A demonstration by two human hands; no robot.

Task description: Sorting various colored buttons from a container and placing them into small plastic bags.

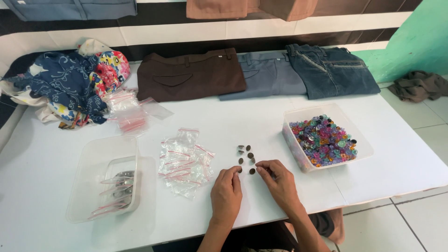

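Note:
Several small dark brown buttons [247,156] lie in a loose cluster on the white table [261,121]. My left hand [226,192] rests on the table just below them, its fingertips curled down onto one button at the cluster's lower left. My right hand [279,183] lies beside it, thumb and forefinger pinched near the lowest button [252,171]. Whether either hand has lifted a button is hidden by the fingers. A pile of small clear zip bags [185,161] with red seals sits left of my left hand.
A clear tub of multicoloured buttons [324,140] stands right of the hands. At left, a clear tray [100,186] holds filled bags. More empty bags [128,112], a floral cloth heap [70,84] and folded brown [189,74], grey [268,74] and denim trousers [331,70] line the back.

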